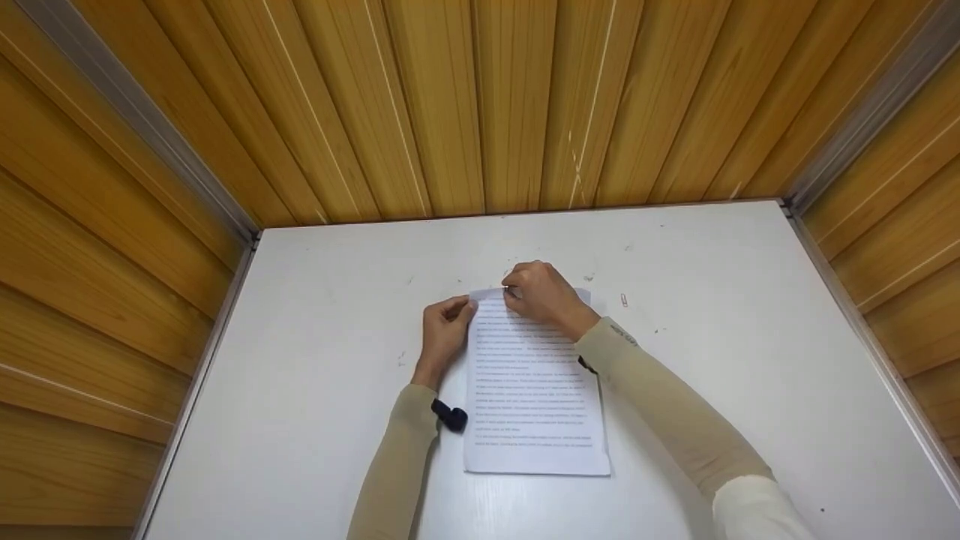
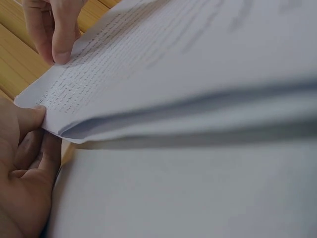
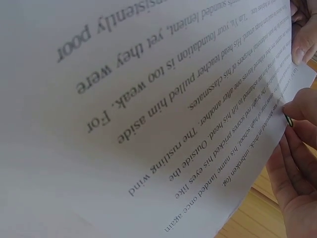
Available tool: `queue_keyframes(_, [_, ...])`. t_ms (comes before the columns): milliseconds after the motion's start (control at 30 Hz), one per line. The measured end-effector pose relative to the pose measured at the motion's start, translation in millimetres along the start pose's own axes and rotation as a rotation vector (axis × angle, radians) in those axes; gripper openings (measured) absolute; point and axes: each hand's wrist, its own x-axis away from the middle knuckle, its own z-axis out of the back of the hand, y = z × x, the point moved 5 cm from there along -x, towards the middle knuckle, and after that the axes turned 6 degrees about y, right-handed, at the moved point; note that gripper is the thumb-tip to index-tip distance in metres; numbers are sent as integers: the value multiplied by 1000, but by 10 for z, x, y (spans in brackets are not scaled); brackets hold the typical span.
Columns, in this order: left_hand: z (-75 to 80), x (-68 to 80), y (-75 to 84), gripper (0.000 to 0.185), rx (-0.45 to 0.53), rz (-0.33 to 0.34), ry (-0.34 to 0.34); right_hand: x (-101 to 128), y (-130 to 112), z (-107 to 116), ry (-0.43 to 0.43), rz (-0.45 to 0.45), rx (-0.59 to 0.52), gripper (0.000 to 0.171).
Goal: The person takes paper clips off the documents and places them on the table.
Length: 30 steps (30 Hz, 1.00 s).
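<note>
A stack of printed paper sheets (image 1: 532, 390) lies upright before me in the head view, its top end lifted toward my hands. My left hand (image 1: 444, 334) grips the upper left corner, thumb on the printed face and fingers behind, as the left wrist view shows. At the top edge, my right hand (image 1: 541, 294) pinches a small paper clip (image 3: 289, 120) between thumb and forefinger. The clip sits right at the paper's edge, mostly covered by the fingertips. Along the side, the sheets part slightly in the left wrist view.
Another paper clip (image 1: 623, 300) lies on the white table (image 1: 322, 337), right of the sheets. Small dark marks dot the tabletop. Wood-patterned panels (image 1: 465, 112) rise behind the table and on both sides. A dark wrist strap (image 1: 450, 416) shows on the left sleeve.
</note>
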Motion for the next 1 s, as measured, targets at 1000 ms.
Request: queue_keyframes(1000, [4,19,13,21,-2,21,-16,-14,75,88,11,-61,-109,15])
